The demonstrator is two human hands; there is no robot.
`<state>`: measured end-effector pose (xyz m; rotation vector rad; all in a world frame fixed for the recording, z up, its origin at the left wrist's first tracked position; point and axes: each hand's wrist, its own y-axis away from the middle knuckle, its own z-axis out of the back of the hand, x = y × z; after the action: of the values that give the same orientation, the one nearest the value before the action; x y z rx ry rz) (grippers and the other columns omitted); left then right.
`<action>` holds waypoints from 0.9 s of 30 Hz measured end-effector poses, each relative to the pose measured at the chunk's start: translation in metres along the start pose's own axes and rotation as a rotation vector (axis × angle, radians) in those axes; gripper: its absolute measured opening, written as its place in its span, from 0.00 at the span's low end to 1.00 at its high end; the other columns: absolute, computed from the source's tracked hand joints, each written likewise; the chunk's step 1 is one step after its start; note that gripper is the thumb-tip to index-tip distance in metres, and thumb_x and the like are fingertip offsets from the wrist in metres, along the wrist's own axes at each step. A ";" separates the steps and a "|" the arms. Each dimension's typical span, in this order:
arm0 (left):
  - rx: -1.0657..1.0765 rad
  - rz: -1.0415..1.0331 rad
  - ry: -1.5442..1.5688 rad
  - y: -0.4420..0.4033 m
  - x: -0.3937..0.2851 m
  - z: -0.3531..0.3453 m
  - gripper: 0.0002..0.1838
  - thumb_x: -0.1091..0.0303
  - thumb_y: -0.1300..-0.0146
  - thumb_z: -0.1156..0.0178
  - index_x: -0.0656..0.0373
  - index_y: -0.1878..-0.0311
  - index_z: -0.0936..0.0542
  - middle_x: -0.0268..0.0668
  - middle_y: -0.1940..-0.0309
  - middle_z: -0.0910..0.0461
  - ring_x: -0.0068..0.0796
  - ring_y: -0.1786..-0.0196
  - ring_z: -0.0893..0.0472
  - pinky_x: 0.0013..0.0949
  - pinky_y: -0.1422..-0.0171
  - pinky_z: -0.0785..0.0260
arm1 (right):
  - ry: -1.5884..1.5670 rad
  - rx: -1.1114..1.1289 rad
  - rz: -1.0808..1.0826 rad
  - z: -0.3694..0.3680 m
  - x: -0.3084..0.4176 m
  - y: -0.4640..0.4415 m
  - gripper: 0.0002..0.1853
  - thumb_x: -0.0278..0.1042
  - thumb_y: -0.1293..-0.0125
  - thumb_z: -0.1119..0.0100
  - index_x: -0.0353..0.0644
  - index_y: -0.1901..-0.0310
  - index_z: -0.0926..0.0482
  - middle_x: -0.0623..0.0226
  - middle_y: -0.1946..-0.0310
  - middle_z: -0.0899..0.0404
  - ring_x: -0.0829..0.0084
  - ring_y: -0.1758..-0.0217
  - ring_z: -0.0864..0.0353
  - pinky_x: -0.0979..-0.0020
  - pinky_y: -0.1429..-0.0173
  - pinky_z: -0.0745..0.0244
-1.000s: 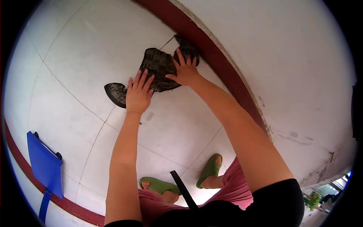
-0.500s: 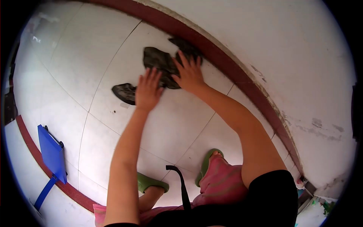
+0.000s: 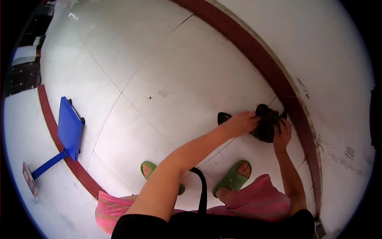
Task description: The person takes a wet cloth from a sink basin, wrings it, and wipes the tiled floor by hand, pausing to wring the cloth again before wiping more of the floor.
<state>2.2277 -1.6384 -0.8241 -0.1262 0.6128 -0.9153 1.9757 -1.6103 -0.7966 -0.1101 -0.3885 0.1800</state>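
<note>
A dark, crumpled cloth-like item (image 3: 264,128) with a blackish, mottled look lies on the pale tiled floor close to the wall; its exact kind I cannot make out. A pointed dark end (image 3: 223,117) shows beyond my left wrist; whether it joins the rest is hidden. My left hand (image 3: 241,122) reaches across from the left, its bent fingers closed at the item's left edge. On the opposite side, my right hand (image 3: 282,134) has its fingers curled on the right edge. Both fingertips are partly hidden against the dark material.
A blue platform scale (image 3: 71,129) with a blue post stands at the left wall. A dark red skirting band (image 3: 284,79) runs along the white wall on the right. My feet in green slippers (image 3: 234,177) are below, and a black strap (image 3: 202,187) hangs in front of me.
The view has turned, and the dark item now appears lower and farther right. My hands, spread flat on it before, have curled at its two sides. The item looks more bunched together.
</note>
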 end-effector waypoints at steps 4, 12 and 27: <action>-0.151 -0.069 -0.192 -0.031 0.116 0.112 0.11 0.69 0.48 0.40 0.53 0.60 0.16 0.28 0.47 0.21 0.29 0.47 0.25 0.31 0.49 0.29 | -0.202 0.042 -0.118 -0.013 0.060 -0.085 0.17 0.40 0.32 0.43 0.36 0.49 0.21 0.60 0.44 0.26 0.58 0.45 0.27 0.60 0.47 0.27; 0.288 0.670 -0.383 0.099 0.282 0.185 0.23 0.71 0.33 0.45 0.42 0.35 0.28 0.24 0.31 0.36 0.35 0.30 0.35 0.44 0.25 0.43 | 0.257 0.120 0.401 -0.183 0.179 -0.233 0.34 0.59 0.30 0.54 0.44 0.30 0.38 0.59 0.25 0.49 0.48 0.26 0.48 0.31 0.31 0.53; -0.180 1.253 -0.120 0.321 -0.031 0.149 0.06 0.70 0.46 0.35 0.54 0.66 0.22 0.37 0.63 0.27 0.43 0.59 0.27 0.41 0.55 0.31 | -0.303 0.652 1.198 -0.174 0.313 -0.102 0.25 0.46 0.41 0.39 0.61 0.40 0.24 0.68 0.29 0.39 0.55 0.28 0.41 0.40 0.26 0.51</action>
<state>2.5210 -1.4397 -0.8017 0.0532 0.5252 0.3579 2.3430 -1.6620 -0.8281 0.3517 -0.5078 1.5042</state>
